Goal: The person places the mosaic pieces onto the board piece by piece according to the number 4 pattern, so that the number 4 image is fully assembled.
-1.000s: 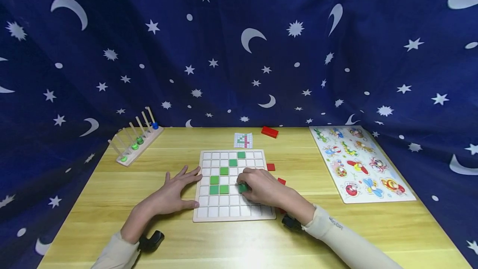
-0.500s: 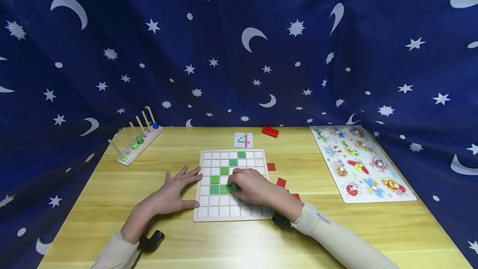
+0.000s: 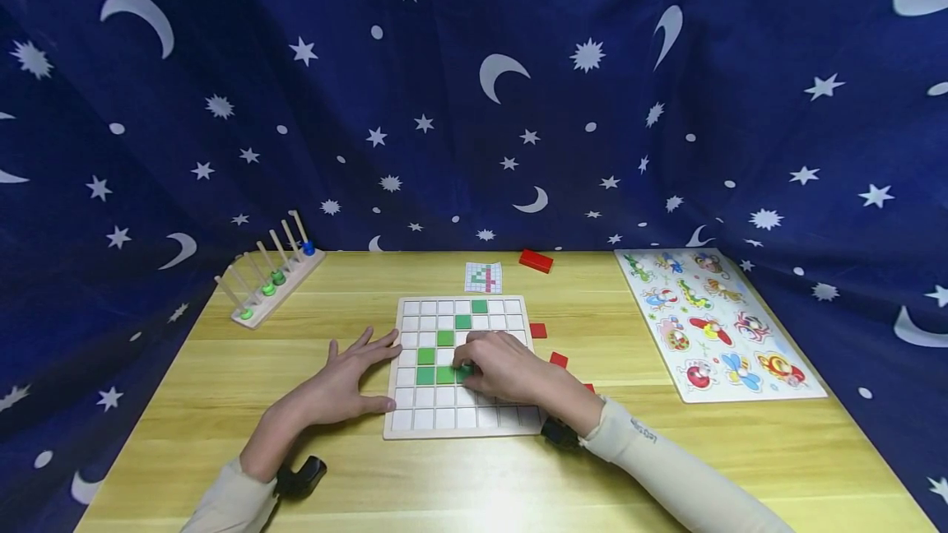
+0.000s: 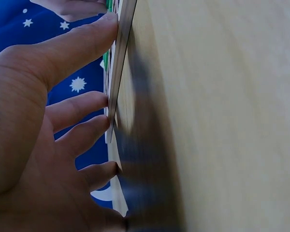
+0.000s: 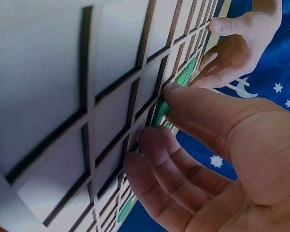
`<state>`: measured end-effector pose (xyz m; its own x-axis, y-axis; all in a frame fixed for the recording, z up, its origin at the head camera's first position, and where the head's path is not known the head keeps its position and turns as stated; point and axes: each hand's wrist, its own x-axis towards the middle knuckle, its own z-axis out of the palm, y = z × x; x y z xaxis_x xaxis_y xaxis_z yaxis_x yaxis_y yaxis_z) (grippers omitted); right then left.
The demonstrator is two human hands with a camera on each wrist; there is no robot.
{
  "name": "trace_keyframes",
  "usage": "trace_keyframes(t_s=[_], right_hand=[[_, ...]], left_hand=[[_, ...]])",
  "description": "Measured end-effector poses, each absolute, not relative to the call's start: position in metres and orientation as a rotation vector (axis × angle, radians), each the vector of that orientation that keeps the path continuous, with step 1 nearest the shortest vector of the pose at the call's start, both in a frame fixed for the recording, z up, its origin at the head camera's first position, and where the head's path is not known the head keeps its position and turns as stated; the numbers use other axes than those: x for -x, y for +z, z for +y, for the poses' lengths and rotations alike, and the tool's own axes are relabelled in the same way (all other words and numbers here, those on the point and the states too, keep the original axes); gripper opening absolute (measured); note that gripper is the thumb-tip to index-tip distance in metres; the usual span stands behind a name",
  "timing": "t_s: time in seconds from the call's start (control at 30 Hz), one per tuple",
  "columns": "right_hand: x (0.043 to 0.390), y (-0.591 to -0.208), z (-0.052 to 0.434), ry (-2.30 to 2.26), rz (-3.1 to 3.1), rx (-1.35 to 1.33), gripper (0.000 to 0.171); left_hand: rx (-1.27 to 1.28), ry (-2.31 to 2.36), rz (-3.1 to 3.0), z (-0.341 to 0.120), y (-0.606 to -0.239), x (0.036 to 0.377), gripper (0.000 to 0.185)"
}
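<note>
Before us, the right hand pinches 1 green tile at the gridded board; the left hand, fingers spread wide, touches the board's edge.

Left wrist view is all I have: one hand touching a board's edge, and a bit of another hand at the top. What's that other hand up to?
Observer: The right hand holds a green tile between thumb and fingers, at the board.
Visitor: Oh, are there other tiles on it?
Observer: Yes, six other green tiles show in its squares.
Visitor: And is there anything just past the board's far side?
Observer: A small card printed with a green-and-red pattern on a grid lies there.
</note>
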<state>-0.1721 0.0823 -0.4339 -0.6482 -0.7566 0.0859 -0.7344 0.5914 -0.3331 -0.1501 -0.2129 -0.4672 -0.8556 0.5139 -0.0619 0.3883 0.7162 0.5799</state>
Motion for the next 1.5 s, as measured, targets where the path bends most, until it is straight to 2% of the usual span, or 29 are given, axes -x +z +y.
trace_keyframes(t_s=[0.47, 1.07, 1.5], right_hand=[[0.17, -0.432, 0.09, -0.559, 2.758, 1.246, 0.013], [0.193, -0.421, 0.165, -0.555, 2.913, 1.03, 0.012], [0.207, -0.428, 0.184, -0.448, 2.937, 0.851, 0.026]], left_hand=[[-0.714, 0.843, 2.696, -0.211, -0.467, 0.149, 0.08], [-0.717, 0.854, 2.698, -0.211, -0.466, 0.15, 0.079], [-0.719, 0.852, 2.7, -0.212, -0.466, 0.149, 0.079]])
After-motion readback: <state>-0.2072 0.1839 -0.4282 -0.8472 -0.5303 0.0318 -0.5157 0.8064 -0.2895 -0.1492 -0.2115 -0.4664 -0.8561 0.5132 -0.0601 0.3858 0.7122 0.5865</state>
